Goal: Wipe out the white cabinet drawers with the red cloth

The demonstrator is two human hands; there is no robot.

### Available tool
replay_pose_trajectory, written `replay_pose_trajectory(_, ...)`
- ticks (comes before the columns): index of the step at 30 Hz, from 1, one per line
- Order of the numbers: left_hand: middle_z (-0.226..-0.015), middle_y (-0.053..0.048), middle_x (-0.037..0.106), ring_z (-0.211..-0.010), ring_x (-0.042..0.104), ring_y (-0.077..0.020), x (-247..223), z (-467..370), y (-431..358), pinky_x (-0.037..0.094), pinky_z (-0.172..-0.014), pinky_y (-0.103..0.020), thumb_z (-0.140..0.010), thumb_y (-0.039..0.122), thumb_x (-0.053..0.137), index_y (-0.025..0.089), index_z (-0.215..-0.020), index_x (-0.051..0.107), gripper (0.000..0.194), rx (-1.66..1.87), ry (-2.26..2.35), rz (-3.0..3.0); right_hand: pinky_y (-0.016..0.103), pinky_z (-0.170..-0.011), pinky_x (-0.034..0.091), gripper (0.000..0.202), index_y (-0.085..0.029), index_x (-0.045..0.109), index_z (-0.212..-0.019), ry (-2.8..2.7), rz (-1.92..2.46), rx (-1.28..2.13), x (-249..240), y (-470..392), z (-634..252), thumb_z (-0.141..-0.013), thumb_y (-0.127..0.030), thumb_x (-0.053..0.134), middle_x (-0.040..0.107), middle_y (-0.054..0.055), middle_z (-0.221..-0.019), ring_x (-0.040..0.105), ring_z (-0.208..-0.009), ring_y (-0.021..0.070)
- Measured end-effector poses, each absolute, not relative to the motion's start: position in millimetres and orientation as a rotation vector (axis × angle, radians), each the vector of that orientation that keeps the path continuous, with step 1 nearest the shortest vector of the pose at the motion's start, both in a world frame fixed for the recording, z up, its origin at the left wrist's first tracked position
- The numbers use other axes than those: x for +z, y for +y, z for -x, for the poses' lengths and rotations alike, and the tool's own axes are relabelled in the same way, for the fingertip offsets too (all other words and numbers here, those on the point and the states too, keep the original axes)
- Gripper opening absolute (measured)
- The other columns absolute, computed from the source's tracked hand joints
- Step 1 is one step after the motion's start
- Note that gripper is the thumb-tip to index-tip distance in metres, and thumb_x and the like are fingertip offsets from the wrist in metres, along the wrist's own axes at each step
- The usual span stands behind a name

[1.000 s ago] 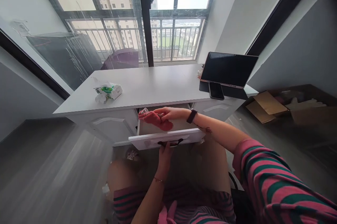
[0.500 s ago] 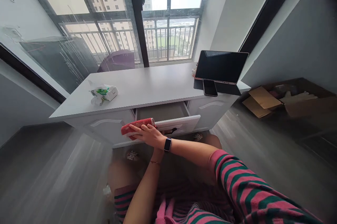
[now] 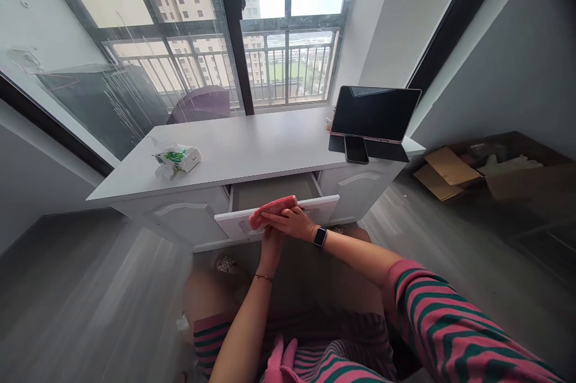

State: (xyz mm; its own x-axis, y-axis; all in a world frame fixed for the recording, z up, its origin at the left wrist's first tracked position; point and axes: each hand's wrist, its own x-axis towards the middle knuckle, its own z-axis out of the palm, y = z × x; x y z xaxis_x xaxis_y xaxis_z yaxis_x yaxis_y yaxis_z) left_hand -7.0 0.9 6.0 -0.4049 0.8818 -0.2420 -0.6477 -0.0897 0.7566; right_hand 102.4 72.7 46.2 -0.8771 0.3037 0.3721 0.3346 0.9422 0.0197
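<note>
A folded red cloth (image 3: 273, 210) lies against the front panel of the pulled-out white drawer (image 3: 324, 208), near its top edge. My right hand (image 3: 294, 224), with a dark watch at the wrist, presses the cloth to the panel, fingers laid along it. Just below and to the left, my left hand (image 3: 271, 243) reaches up close to the drawer front. Its fingers are mostly covered by the cloth and my right hand, so its grip cannot be made out. Inside, the visible part of the drawer shows a grey bottom.
On the white cabinet top (image 3: 252, 146) are a tissue pack (image 3: 182, 159) at left, a tablet (image 3: 375, 113) on its stand cover and a phone (image 3: 356, 150) at right. An open cardboard box (image 3: 454, 167) sits on the floor at right. Windows stand behind the cabinet.
My right hand has slid the red cloth rightward along the drawer front, from its left end to near the middle. My left hand stays low near the panel, with more of it visible.
</note>
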Motion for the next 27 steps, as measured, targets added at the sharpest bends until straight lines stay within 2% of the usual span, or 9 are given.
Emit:
replay_pose_trajectory(3,-0.101,-0.009,0.068,-0.094,0.064,-0.0184,3.1,4.8,-0.8,0.049,-0.085,-0.032,-0.077,0.022,0.068,0.018,-0.098,0.066,0.023,1.653,0.948,-0.317,0.039,-0.088,0.036,0.035,-0.037,0.061,-0.122,-2.688,0.629,0.231,41.8,80.8,-134.0,-0.096,-0.023,0.043,0.057,-0.002,-0.134,0.046,-0.095,0.0222)
replay_pose_trajectory(7,-0.092,-0.005,0.07,-0.083,0.065,-0.0141,0.5,3.4,2.0,0.047,-0.081,-0.027,-0.073,0.025,0.072,0.017,-0.089,0.064,0.019,1.63,0.969,-0.244,0.046,-0.101,0.028,0.026,-0.033,0.07,-0.107,-2.556,0.998,0.546,36.8,84.8,-164.2,-0.093,-0.028,0.048,0.063,0.006,-0.121,0.047,-0.104,0.0256)
replay_pose_trajectory(9,-0.087,-0.004,0.07,-0.078,0.065,-0.0129,0.0,3.8,2.4,0.047,-0.08,-0.026,-0.074,0.028,0.072,0.016,-0.085,0.063,0.019,1.626,0.985,-0.22,0.048,-0.103,0.027,0.022,-0.029,0.071,-0.102,-2.395,1.182,0.571,30.2,82.3,-174.3,-0.089,-0.031,0.053,0.063,0.009,-0.114,0.046,-0.106,0.0278)
replay_pose_trajectory(12,-0.087,-0.006,0.07,-0.08,0.066,-0.0135,0.0,4.4,1.6,0.047,-0.083,-0.027,-0.075,0.031,0.072,0.016,-0.084,0.061,0.021,1.626,0.976,-0.218,0.049,-0.099,0.033,0.021,-0.023,0.07,-0.097,-2.039,1.436,0.519,12.1,72.5,-184.7,-0.084,-0.027,0.053,0.062,0.011,-0.103,0.047,-0.104,0.0292)
replay_pose_trajectory(14,-0.089,-0.007,0.071,-0.084,0.067,-0.0149,0.1,4.6,0.6,0.046,-0.086,-0.028,-0.074,0.032,0.073,0.016,-0.084,0.061,0.022,1.623,0.958,-0.226,0.048,-0.096,0.037,0.024,-0.02,0.067,-0.095,-1.853,1.534,0.487,-3.6,63.3,-186.8,-0.081,-0.021,0.049,0.058,0.012,-0.105,0.047,-0.106,0.0293)
replay_pose_trajectory(16,-0.089,-0.006,0.071,-0.084,0.067,-0.0152,-0.1,4.6,-0.3,0.047,-0.086,-0.029,-0.074,0.031,0.074,0.016,-0.085,0.061,0.023,1.623,0.952,-0.226,0.046,-0.096,0.039,0.025,-0.016,0.065,-0.094,-1.714,1.592,0.496,-18.7,53.6,-182.2,-0.078,-0.018,0.046,0.052,0.016,-0.117,0.045,-0.114,0.0299)
replay_pose_trajectory(20,-0.086,-0.005,0.071,-0.082,0.067,-0.0146,1.2,3.7,-0.8,0.048,-0.084,-0.028,-0.076,0.029,0.072,0.016,-0.084,0.062,0.018,1.62,0.96,-0.194,0.049,-0.098,0.039,0.03,-0.011,0.056,-0.106,-1.442,1.699,0.568,-35.3,37.3,-148.2,-0.08,-0.019,0.043,0.037,0.023,-0.13,0.045,-0.122,0.0316)
replay_pose_trajectory(22,-0.085,-0.005,0.071,-0.081,0.067,-0.015,4.5,2.8,-0.6,0.049,-0.083,-0.029,-0.078,0.027,0.07,0.016,-0.084,0.062,0.015,1.607,0.97,-0.155,0.05,-0.096,0.041,0.033,-0.01,0.051,-0.112,-1.302,1.744,0.655,-34.0,31.4,-124.1,-0.083,-0.022,0.041,0.037,0.025,-0.129,0.049,-0.118,0.0313)
replay_pose_trajectory(27,-0.084,-0.005,0.07,-0.078,0.068,-0.0155,18.7,1.0,-4.4,0.053,-0.084,-0.035,-0.082,0.019,0.065,0.017,-0.083,0.059,0.006,1.579,0.939,-0.018,0.054,-0.1,0.038,0.036,-0.015,0.042,-0.126,-1.161,1.668,1.127,-13.2,21.2,-77.1,-0.094,-0.025,0.03,0.044,0.022,-0.129,0.048,-0.121,0.0296)
